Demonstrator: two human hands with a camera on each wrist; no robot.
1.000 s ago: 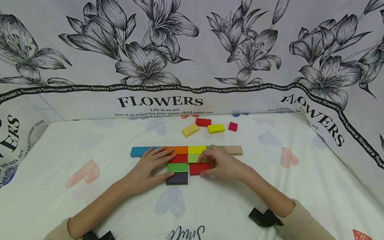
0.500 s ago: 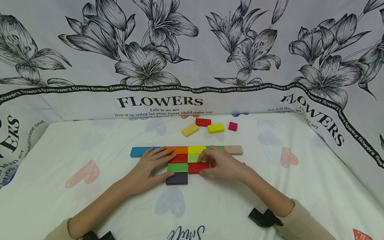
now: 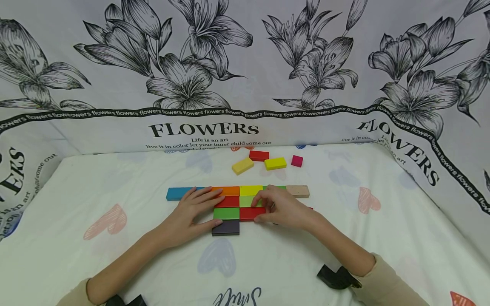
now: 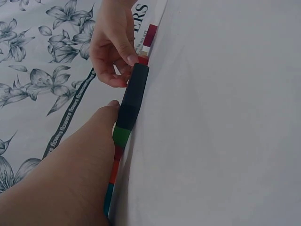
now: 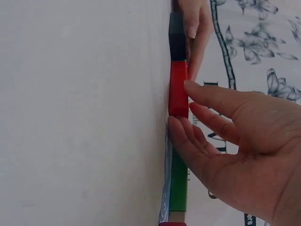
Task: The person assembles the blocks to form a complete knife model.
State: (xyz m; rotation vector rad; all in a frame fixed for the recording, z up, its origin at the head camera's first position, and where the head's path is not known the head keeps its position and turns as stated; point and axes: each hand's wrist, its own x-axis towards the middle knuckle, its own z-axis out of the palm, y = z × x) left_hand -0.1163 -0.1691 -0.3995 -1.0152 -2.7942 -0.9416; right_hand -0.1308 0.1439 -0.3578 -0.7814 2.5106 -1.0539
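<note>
- Red block [image 3: 252, 213] in the third row of the flat arrangement is what the right hand [image 3: 285, 209] works on: thumb at its near edge, fingertips over its far-right corner, pinching it. A second ago it sat slightly apart from the green block [image 3: 226, 213] on its left and a little askew; now its left end touches the green block and it lies square with the row.
- In the right wrist view the fingers [image 5: 207, 96] curl against the red block [image 5: 178, 89], with the thumb under its end.
- Left hand [image 3: 190, 213] rests flat and released, in the same place as a second ago: fingers stretched right across the blue block [image 3: 178, 193] and the orange block [image 3: 228, 191], tips at the upper red block [image 3: 229, 201], thumb alongside the dark block [image 3: 226, 228].
- Left wrist view shows that thumb [image 4: 113, 104] just beside the dark block [image 4: 133, 96], touching rather than gripping.
- Judging from this, the nudge closes the gap, so the third row now reads green then red, under the light green block [image 3: 246, 200] and the yellow block [image 3: 251, 190] in the far row.
- A beige block [image 3: 298, 191] ends the far row on the right.
- Farther off, near the flowered cloth backdrop [image 3: 245, 72], loose pieces lie apart: a yellow piece [image 3: 243, 165], a red piece [image 3: 259, 155], another yellow piece [image 3: 275, 163] and a small magenta piece [image 3: 296, 161].
- All of it lies on the white heart-print sheet [image 3: 115, 178].
</note>
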